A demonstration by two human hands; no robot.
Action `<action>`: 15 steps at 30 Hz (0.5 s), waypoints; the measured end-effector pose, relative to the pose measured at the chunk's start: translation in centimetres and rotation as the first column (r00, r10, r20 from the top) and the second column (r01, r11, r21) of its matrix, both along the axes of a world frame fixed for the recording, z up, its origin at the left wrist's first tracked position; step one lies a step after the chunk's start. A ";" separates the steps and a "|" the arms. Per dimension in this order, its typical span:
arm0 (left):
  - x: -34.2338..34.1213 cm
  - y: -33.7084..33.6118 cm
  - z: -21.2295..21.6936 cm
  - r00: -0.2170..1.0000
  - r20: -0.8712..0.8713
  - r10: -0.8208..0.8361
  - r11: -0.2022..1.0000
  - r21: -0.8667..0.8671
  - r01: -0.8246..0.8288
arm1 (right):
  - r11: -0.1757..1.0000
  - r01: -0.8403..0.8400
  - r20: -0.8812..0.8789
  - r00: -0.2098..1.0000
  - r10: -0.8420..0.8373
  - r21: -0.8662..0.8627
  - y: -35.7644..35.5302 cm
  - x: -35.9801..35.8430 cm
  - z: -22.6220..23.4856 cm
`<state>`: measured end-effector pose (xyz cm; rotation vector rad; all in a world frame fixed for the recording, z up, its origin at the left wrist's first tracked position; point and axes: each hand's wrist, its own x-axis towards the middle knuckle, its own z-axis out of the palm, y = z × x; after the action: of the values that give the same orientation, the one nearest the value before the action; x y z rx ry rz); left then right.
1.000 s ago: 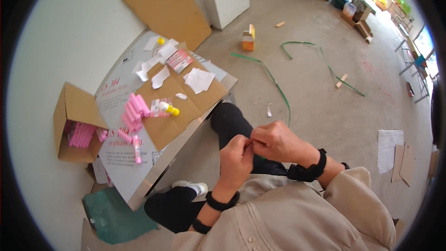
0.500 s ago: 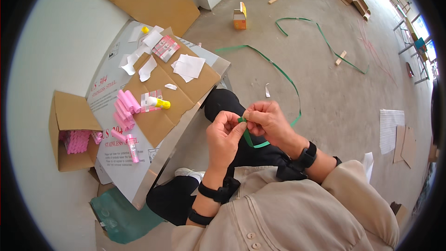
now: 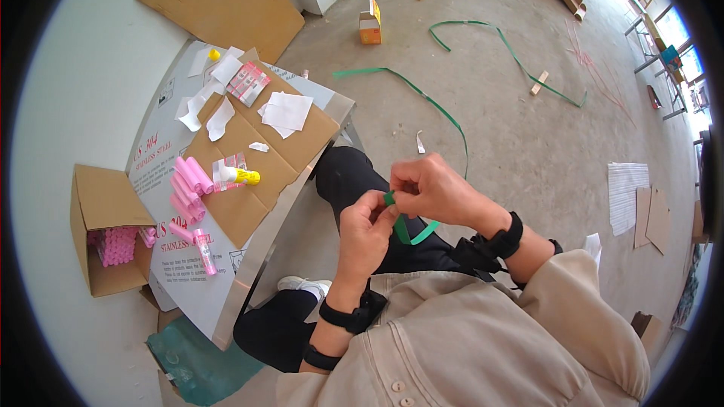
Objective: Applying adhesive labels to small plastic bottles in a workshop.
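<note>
A long green strap (image 3: 411, 237) is between my two hands above my knee. My left hand (image 3: 360, 227) pinches it, with a short folded piece showing at the thumb and fingertips. Beside it my right hand (image 3: 434, 190) is closed with its fingertips at the same spot, so they partly hide the strap. A loop of it hangs below the fingers, and a length runs away over the floor. To the left, on the table (image 3: 249, 286), a yellow and white glue stick (image 3: 243, 175) lies near several pink paper rolls (image 3: 192, 181).
A cardboard sheet (image 3: 283, 154) with paper scraps covers part of the table. An open carton (image 3: 113, 211) of pink rolls stands at its left. On the floor are an orange box (image 3: 370, 24), a second green strap (image 3: 520, 56), a wooden block (image 3: 539, 82) and cardboard pieces (image 3: 651, 218).
My right hand has turned and lifted slightly at the strap, while the left keeps its pinch. The whole view has shifted a little, so the table and floor things appear further left.
</note>
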<state>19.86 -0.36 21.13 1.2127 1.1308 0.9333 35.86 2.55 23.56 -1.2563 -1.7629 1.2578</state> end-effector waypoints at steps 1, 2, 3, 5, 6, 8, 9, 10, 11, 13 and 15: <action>0.1 0.0 0.0 0.999 -0.011 -0.053 0.998 -0.039 0.053 | 1.000 0.002 0.001 1.000 -0.002 -0.001 -0.1 0.0 0.0; 0.3 0.0 -0.1 0.998 -0.009 -0.055 0.998 -0.039 0.055 | 0.992 0.022 0.035 0.999 -0.027 0.121 -0.3 0.0 -0.1; 0.8 -0.1 -0.3 0.993 -0.116 0.034 0.986 0.167 -0.014 | 0.970 0.038 0.066 0.996 -0.055 0.241 -0.5 0.0 -0.1; 1.4 -0.1 -0.5 0.970 -0.200 0.140 0.926 0.374 -0.057 | 0.983 0.174 -0.085 0.982 -0.168 0.060 -1.0 -0.4 0.0; 1.6 0.0 -0.7 0.947 -0.238 0.216 0.867 0.493 -0.073 | 0.952 0.273 -0.212 0.931 -0.297 -0.139 -1.2 -0.7 0.0; 1.8 0.0 -1.0 0.919 -0.266 0.291 0.794 0.603 -0.077 | 0.916 0.298 -0.292 0.881 -0.372 -0.270 -1.4 -1.1 -0.8; 1.8 0.0 -1.1 0.909 -0.266 0.321 0.778 0.622 -0.093 | 0.866 0.302 -0.358 0.818 -0.450 -0.400 -1.4 -1.3 -1.4; 1.8 -0.1 -1.2 0.898 -0.267 0.351 0.761 0.640 -0.107 | 0.863 0.303 -0.358 0.816 -0.453 -0.403 -1.3 -1.4 -1.9; 1.7 -0.2 -1.2 0.900 -0.267 0.344 0.764 0.637 -0.103 | 0.778 0.312 -0.440 0.684 -0.582 -0.546 -1.3 -1.4 -2.6; 1.6 -0.5 -0.8 0.929 -0.158 0.333 0.875 0.420 -0.242 | 0.673 0.290 -0.479 0.519 -0.708 -0.680 -1.2 -1.2 -4.2; 1.7 0.1 0.0 0.959 0.021 0.281 0.932 0.230 -0.278 | 0.559 0.253 -0.526 0.190 -0.829 -0.790 -0.5 -1.2 -4.6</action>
<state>21.59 -0.26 21.16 1.2639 1.2527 1.3058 34.65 2.00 18.95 -1.0081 -0.0140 1.5143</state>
